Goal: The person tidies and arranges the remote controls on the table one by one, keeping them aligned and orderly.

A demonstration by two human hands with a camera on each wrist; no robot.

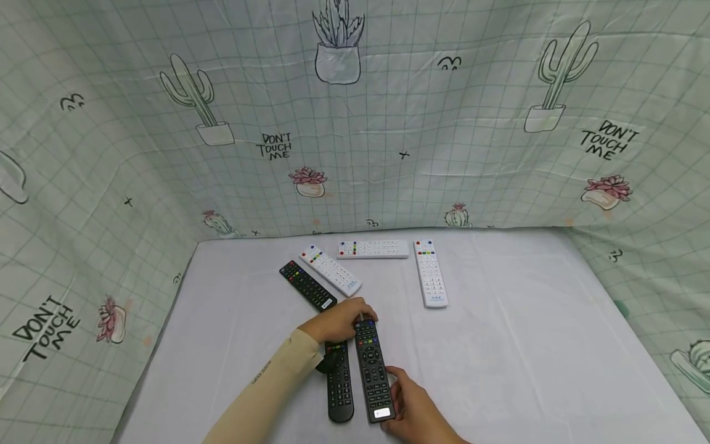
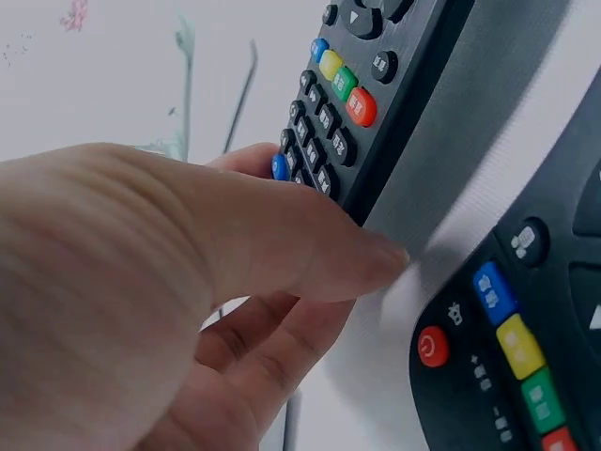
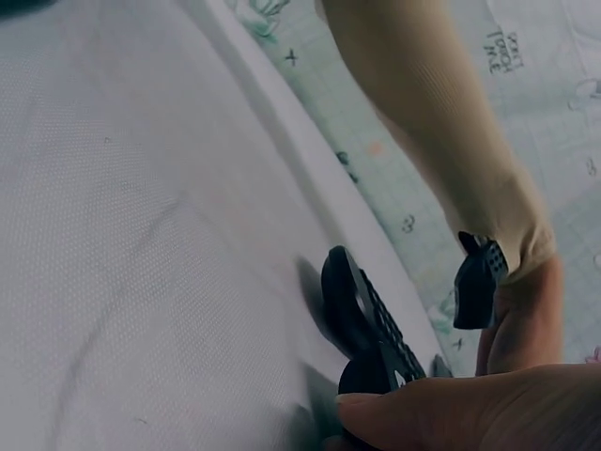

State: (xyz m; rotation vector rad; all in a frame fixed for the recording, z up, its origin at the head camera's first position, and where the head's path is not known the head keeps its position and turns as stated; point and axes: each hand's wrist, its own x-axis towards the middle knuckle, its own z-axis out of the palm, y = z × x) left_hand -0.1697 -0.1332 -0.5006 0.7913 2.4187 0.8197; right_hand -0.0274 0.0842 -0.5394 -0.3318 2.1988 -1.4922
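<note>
My left hand [image 1: 345, 319] reaches across and grips the far end of a black remote control [image 1: 373, 370], thumb on one side and fingers on the other. At its near end, my right hand [image 1: 413, 408] holds the same remote from the right side. Colored buttons and a pale label show on its face. Just to its left, a second black remote [image 1: 340, 391] with rounded ends lies on the white tabletop, its top partly hidden beneath my left wrist. In the left wrist view, the held remote [image 2: 343, 122] tilts above the cloth, the second remote [image 2: 526, 348] beside it.
A third black remote [image 1: 307, 285] lies slanted beyond my left hand. Next to it is a slanted white remote [image 1: 331, 271]. Farther back, another white remote [image 1: 374, 249] lies crosswise, and one more white remote [image 1: 431, 274] points away at the right. A cactus-print curtain [image 1: 355, 123] borders the table.
</note>
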